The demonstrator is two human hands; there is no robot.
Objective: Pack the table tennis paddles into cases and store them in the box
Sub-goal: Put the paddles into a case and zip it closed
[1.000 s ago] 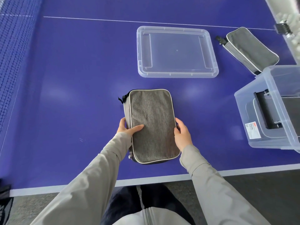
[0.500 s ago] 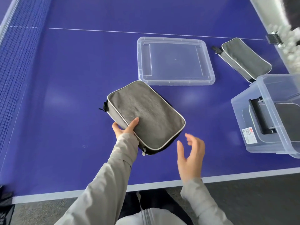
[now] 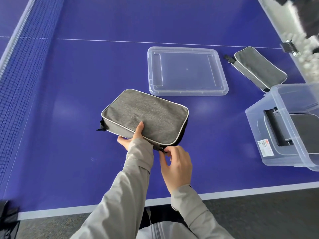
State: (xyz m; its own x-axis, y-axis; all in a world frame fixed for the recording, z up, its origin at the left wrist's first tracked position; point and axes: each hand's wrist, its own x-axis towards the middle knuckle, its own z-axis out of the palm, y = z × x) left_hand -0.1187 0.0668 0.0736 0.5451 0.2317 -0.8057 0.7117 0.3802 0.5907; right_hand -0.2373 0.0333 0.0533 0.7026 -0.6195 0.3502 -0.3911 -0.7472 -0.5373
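A grey fabric paddle case (image 3: 146, 116) with white piping lies slanted on the blue table. My left hand (image 3: 132, 138) grips its near edge, thumb on top and fingers underneath. My right hand (image 3: 176, 163) pinches the zipper pull (image 3: 162, 149) at the case's near corner. A second grey case (image 3: 259, 69) lies at the far right. The clear plastic box (image 3: 269, 135) stands at the right edge with another case inside. No paddle is visible.
The box's clear lid (image 3: 187, 71) lies flat beyond the held case. The net (image 3: 15, 83) runs along the left. White balls (image 3: 309, 54) fill a trough at the far right. The table's white front edge (image 3: 103, 205) is close to my body.
The case has turned from lengthwise to slanted sideways in my left hand. My right hand let go of its side, hovered free, then came in and pinched the zipper pull.
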